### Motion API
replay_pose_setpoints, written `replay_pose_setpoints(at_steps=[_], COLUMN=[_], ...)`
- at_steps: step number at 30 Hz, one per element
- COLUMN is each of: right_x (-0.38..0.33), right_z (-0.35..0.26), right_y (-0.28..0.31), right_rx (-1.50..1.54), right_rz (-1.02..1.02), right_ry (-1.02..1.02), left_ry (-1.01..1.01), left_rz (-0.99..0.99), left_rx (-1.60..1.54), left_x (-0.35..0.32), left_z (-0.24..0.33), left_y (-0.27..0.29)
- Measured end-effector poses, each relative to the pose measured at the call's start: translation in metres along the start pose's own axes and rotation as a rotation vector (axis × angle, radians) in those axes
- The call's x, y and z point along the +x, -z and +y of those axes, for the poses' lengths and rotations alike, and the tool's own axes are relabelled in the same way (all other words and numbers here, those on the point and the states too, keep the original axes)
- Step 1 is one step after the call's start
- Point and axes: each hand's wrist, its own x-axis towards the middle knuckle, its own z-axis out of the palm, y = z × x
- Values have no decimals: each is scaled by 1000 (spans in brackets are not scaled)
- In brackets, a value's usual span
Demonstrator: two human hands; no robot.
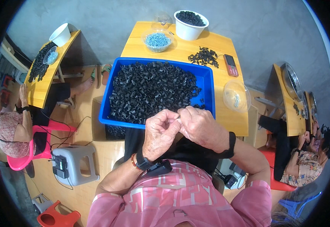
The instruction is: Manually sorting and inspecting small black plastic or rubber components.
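Closely paired: left hand, right hand, fingertips pinched inward.

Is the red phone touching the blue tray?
Apart: in the head view, yellow tabletop shows between the red phone and the blue tray.

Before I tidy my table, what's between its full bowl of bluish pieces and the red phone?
A loose pile of small black parts lies between that bowl and the phone in the head view.

Left grip and right grip pinched, meeting at tips; left forearm, right forearm angled inward.
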Motion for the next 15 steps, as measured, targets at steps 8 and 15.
replay_pose_setpoints(at_steps=[8, 15], right_x=[1, -16], right_z=[0, 75], right_y=[9, 37], right_rx=[244, 457], right_rz=[128, 213], right_ry=[-98, -596], left_ry=[75, -401], left_rz=[-15, 613], left_rx=[-249, -195], left_x=[-6, -18], left_z=[0, 15], left_y=[21, 93])
